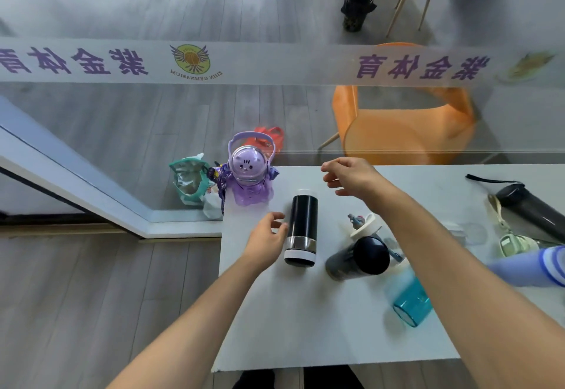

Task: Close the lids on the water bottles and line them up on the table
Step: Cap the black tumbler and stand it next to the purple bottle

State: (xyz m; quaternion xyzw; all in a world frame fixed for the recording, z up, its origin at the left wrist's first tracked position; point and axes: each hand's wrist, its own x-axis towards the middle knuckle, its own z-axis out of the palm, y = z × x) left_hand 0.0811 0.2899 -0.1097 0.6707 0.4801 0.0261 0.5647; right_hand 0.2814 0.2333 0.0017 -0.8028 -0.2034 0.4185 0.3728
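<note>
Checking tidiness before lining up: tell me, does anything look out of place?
Yes. The teal bottle and a dark bottle lie on their sides on the table, instead of standing like the purple bottle.

Grey plank floor (91, 297), glass partition (275, 107) with frosted band, orange chair (406, 125) beyond.

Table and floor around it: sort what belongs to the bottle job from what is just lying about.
Job:
purple bear bottle
black steel-banded bottle
dark bottle
teal bottle
black bottle
blue striped bottle
table

Lying about:
teal bag
orange chair
black bin
</note>
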